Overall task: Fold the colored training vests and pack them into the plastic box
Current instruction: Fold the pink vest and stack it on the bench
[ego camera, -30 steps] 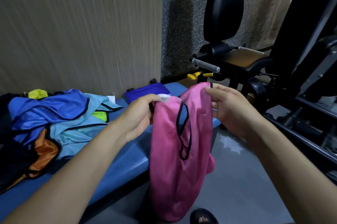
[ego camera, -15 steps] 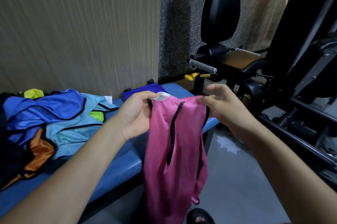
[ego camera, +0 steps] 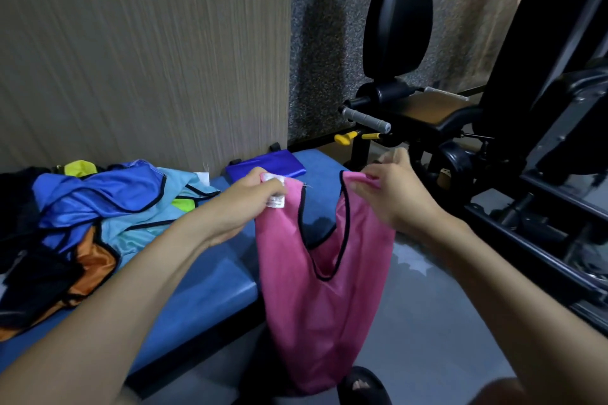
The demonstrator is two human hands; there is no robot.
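Note:
A pink mesh vest [ego camera: 324, 302] with black trim hangs in the air in front of the blue bench [ego camera: 204, 299]. My left hand [ego camera: 250, 203] pinches its left shoulder strap by the white label. My right hand [ego camera: 391, 194] pinches the right shoulder strap. The neck opening is spread between the two hands. On the bench at the left lies a heap of unfolded vests [ego camera: 98, 207], blue, light blue, orange, yellow and black. A folded dark blue vest [ego camera: 265, 167] sits at the far end of the bench by the wall. No plastic box is in view.
A wood-grain wall panel [ego camera: 148, 52] stands behind the bench. A black gym machine [ego camera: 460, 115] with a padded seat and grey handle fills the right side. The grey floor [ego camera: 437, 332] lies below, with a black shoe [ego camera: 363, 385] at the bottom edge.
My hands have moved apart, spreading the bunched pink vest open by its shoulder straps. The white label now shows at my left fingers.

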